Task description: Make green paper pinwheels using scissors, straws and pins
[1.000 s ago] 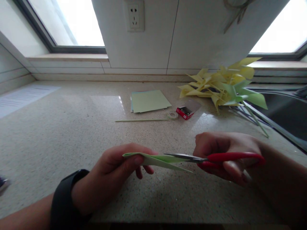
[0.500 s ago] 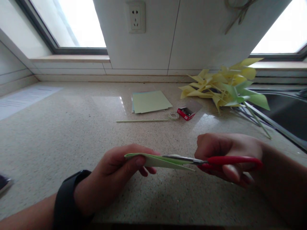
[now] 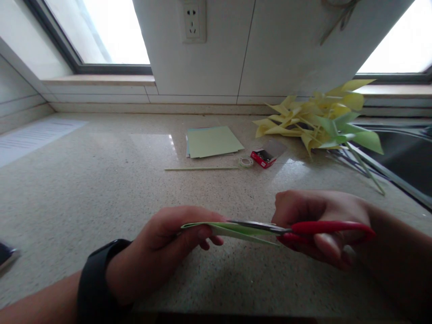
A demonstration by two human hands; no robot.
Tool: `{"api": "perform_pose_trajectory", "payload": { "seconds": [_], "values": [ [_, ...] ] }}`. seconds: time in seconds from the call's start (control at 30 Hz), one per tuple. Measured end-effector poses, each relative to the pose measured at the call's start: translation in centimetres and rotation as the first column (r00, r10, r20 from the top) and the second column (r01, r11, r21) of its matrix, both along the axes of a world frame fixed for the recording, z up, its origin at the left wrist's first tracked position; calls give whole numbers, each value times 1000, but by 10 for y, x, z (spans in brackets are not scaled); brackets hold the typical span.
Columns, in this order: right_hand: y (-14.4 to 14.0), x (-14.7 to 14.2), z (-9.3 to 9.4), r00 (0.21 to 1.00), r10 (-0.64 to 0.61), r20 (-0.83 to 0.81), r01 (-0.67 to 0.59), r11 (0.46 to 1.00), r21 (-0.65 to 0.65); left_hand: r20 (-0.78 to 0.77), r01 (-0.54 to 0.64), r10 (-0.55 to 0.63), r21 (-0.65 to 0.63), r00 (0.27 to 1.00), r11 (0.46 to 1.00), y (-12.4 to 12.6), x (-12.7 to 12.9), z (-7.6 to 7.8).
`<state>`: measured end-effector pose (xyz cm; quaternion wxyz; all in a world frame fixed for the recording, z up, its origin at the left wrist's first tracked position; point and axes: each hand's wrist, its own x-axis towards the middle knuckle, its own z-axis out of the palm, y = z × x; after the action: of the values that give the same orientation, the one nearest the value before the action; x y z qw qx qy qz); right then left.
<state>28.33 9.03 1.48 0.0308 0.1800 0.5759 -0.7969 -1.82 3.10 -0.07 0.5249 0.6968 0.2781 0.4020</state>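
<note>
- Countertop (image 3: 101, 189): speckled beige stone, glossy, reflects window light.
- Back wall (image 3: 283, 45): pale panels with a vertical seam; white wall socket (image 3: 192, 20) mounted near top.
- Left window (image 3: 97, 31) and right window (image 3: 394, 45): dark frames, bright overexposed daylight.
- Window ledge (image 3: 101, 81): light stone, runs under the left window.
- Sink (image 3: 405, 157): dark basin set into the countertop at the right edge.

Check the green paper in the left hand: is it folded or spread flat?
Folded. The green paper shows stacked layers edge-on, pinched by the left hand, with the blades of the red scissors, worked by the right hand, cutting into it.
</note>
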Motion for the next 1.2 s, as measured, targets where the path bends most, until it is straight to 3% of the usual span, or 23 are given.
{"api": "perform_pose_trajectory", "payload": {
  "seconds": [0.5,0.77,0.93,1.03,1.2],
  "values": [
    [0,-2,2,997,-23,68,24,1000,-1,-9,-7,7,14,1000,1000,-2,-1,-1],
    [-2,-11,8,999,-37,40,34,996,80,6,24,-24,26,1000,999,-2,1,3],
    [0,-6,7,998,-49,38,46,996,80,-31,-128,128,-15,991,992,-8,-1,4],
    [0,-4,5,997,-59,41,56,997,62,-15,-228,228,22,973,973,-9,0,4],
    [-2,-8,6,995,-84,56,80,994,73,-4,-234,235,88,972,968,-7,2,5]
  ]
}}
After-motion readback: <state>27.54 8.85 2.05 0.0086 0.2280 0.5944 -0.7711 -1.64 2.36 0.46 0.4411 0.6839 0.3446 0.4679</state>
